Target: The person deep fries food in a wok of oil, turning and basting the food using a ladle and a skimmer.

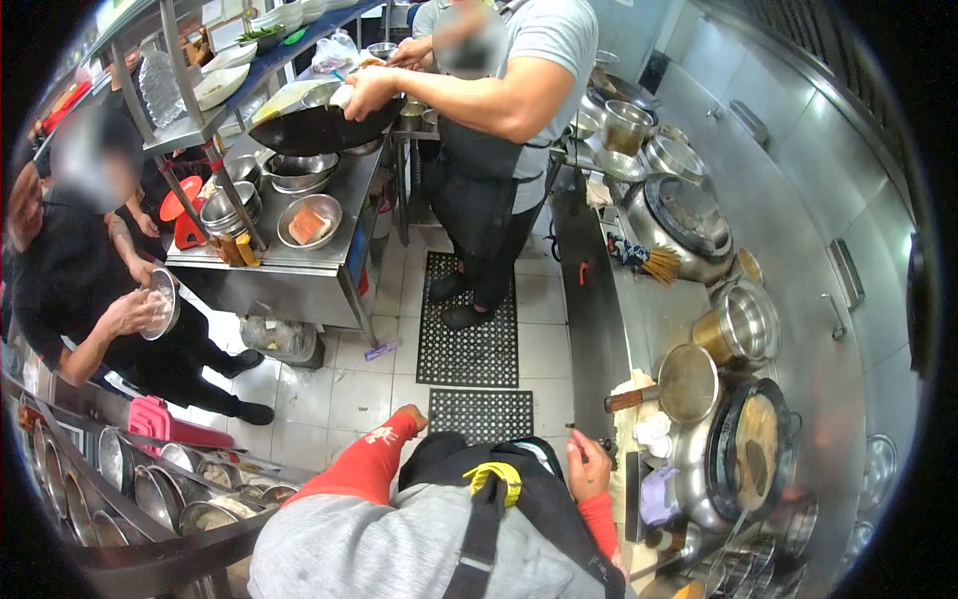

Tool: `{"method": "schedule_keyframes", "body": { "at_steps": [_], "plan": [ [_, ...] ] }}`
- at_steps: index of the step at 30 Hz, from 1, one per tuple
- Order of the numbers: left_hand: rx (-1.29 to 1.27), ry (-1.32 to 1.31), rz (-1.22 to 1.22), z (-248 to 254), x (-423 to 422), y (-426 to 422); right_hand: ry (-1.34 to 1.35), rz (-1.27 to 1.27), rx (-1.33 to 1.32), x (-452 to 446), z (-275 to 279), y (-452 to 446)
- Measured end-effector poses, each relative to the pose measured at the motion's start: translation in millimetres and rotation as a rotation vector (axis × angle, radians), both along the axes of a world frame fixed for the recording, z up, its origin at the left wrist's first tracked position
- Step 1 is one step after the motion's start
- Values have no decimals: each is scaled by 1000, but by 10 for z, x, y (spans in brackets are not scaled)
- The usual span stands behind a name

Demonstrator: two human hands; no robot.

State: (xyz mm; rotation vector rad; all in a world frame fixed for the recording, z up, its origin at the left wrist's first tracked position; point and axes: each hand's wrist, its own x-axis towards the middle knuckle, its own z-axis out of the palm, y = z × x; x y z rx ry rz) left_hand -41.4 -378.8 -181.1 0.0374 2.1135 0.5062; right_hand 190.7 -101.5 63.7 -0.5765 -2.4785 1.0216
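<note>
My left hand point(413, 416) hangs in front of me at the end of a red sleeve, over the tiled floor. Only a small part of it shows, and its fingers cannot be made out. On the other side, my right hand point(589, 466) is raised beside the stove counter, its fingers bent together. A tiny dark thing point(570, 426) shows at its fingertips, too small to name. Nearest to that hand are a crumpled white cloth point(654, 435) and a purple packet point(658, 496) on the counter edge. A wooden-handled pan point(689, 384) rests just beyond them.
A co-worker in an apron point(484, 165) holds a black wok point(324, 128) ahead. Another person at left holds a metal bowl point(162, 304). Salmon point(308, 226) lies in a bowl on the steel table point(289, 265). Black mats point(467, 329) cover the aisle; a wok station point(758, 449) stands right.
</note>
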Motion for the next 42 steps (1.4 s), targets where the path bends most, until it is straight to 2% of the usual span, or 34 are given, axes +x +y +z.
{"method": "schedule_keyframes", "body": {
  "at_steps": [5,9,10,11,13,14,15,16,17,18,19,20,21,23,24,25,26,27,28,29,30,31,32,34,37,40,42],
  "plan": [
    [2,32,-28,-224,-97,-17,-157,-70,-86,376,-664,129],
    [44,-36,-6,-30,-11,39,-257,-128,-175,727,-1390,319],
    [45,-26,-122,-103,-20,48,-276,-137,-171,838,-1626,377],
    [50,-16,-240,-215,-17,24,-165,-118,-247,976,-1876,426],
    [37,25,-404,-364,-39,64,-347,-6,137,1059,-1733,416],
    [15,57,-444,-413,-26,92,-458,-209,-125,1056,-1630,364],
    [29,164,-327,-409,49,90,-369,-30,249,1391,-2460,617],
    [-7,4,-279,-614,-4,131,-326,-67,5,1643,-2991,768],
    [2,-9,-248,-679,15,120,-675,-71,16,1712,-2997,787],
    [-45,-186,-200,-598,3,150,-576,-63,-3,1696,-2695,662],
    [-13,-111,-433,-512,27,152,-488,-54,-25,1704,-2331,510],
    [14,-54,-499,-414,24,168,-402,-44,-51,1633,-2041,366],
    [39,8,-565,-314,22,184,-507,-48,-12,1649,-2279,468],
    [9,19,-471,-502,140,176,-767,-50,35,2074,-2801,466],
    [-30,11,-469,-713,153,210,-784,-112,-51,1918,-2365,357],
    [-6,-9,-437,-679,176,186,-798,-177,-134,1565,-1634,138],
    [16,-27,-406,-588,186,175,-600,-42,42,1780,-1884,218],
    [-28,-52,-324,-656,252,169,-771,-98,-37,1791,-1903,224],
    [-75,-68,-247,-648,295,177,-551,-78,45,1795,-1838,155],
    [-82,-132,-233,-638,312,169,-585,-79,48,1783,-1829,151],
    [-90,-184,-220,-552,315,164,-448,-91,47,1831,-1937,124],
    [-101,-156,-258,-539,361,145,-551,-140,-61,1759,-1853,84],
    [-108,-121,-298,-520,379,146,-455,-170,-164,1849,-2117,109],
    [-118,-71,-353,-500,357,160,-484,-192,-177,1535,-1781,-33],
    [-112,-105,-336,-358,328,157,-317,-165,-289,1172,-1557,-177],
    [-104,78,-428,-244,362,207,-95,-106,-552,919,-1265,-349],
    [-105,63,-420,-126,409,285,-169,-117,-431,843,-814,-452]
  ]
}}
